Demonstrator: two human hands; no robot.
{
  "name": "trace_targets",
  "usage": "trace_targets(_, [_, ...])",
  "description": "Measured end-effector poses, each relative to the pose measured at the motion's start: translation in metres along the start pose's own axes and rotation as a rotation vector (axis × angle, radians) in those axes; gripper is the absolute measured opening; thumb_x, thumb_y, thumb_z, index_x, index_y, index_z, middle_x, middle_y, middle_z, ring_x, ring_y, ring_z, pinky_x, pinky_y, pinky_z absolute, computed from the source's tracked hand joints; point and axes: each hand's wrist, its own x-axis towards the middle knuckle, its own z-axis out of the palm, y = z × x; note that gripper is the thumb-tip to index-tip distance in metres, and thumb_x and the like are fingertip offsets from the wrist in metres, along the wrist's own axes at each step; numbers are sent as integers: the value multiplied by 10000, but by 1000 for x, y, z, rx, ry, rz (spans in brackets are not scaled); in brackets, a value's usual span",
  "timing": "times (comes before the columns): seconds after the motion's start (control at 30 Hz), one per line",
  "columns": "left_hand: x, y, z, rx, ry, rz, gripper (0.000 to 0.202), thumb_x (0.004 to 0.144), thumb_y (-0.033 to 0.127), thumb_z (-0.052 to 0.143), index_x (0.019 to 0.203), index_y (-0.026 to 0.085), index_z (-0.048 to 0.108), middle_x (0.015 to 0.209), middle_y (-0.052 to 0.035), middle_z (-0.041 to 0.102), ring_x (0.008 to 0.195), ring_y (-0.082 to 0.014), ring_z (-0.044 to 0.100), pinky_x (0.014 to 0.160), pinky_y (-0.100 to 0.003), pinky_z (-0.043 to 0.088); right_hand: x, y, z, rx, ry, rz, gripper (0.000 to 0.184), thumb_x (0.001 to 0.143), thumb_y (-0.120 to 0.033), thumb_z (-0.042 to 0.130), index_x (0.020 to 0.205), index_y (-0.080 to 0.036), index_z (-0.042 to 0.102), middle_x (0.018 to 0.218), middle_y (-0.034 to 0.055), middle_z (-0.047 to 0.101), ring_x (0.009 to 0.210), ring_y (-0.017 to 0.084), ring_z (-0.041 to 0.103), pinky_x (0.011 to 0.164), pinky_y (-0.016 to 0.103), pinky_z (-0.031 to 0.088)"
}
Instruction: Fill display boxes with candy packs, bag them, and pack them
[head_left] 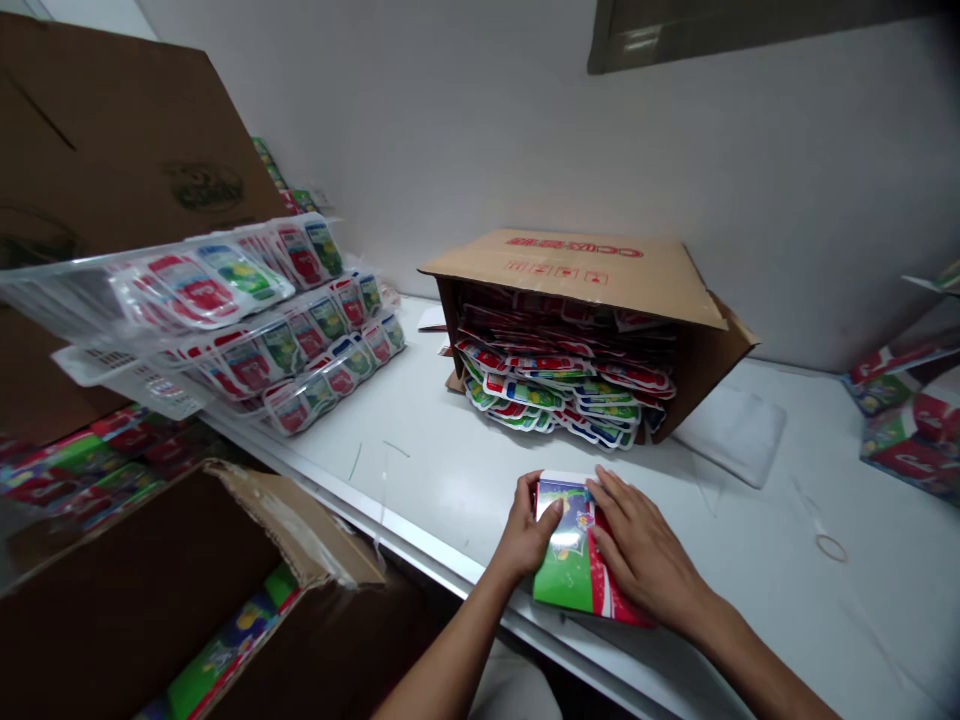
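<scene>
A small printed carton, green, blue and red, is between my hands at the front edge of the white table. My left hand grips its left side, the thumb lying over the top face. My right hand is closed over the carton's right side, its fingers reaching across the top and covering part of the red print. The carton's underside is hidden. Just behind stands an open cardboard box on its side, filled with stacked red, green and blue packets.
Clear plastic trays of similar packets are stacked at left. An open carton with printed boxes inside stands below the table edge. Printed cartons are at far right. A clear plastic bag and a ring lie on the table.
</scene>
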Motion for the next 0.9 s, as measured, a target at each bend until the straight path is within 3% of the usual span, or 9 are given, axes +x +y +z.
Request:
trace_targets(0.13, [-3,-5,0,-94,19,6,553,807,463,682,1220,229,399,1167,-82,545,1025,-218,584,908,-373,482,27,-4,13,51,-97,-4,483,979,-370,380,1410,-160,433,1371,135,543,1277,261,477,1066,475,367])
trace_targets(0.27, [-3,-11,1,-91,89,29,650,775,456,721,1278,223,381,1154,-73,493,1054,-210,544,952,-365,450,30,-1,18,138,-75,11,410,982,-381,393,1338,-214,507,1220,107,628,1132,244,560,957,442,432])
trace_targets(0.53, [-3,-16,0,-97,72,14,696,770,433,734,1317,228,354,1171,-72,470,1042,-201,538,933,-354,461,26,-4,17,144,73,16,284,976,-301,410,1188,-202,571,1127,89,648,1061,240,561,937,425,390])
trace_targets(0.9, [-2,-16,0,-112,97,17,752,727,473,755,1325,221,375,1166,-88,491,1029,-213,563,924,-361,476,33,-5,14,19,34,37,264,960,-304,435,1133,-222,616,1047,94,609,1004,258,531,894,439,384])
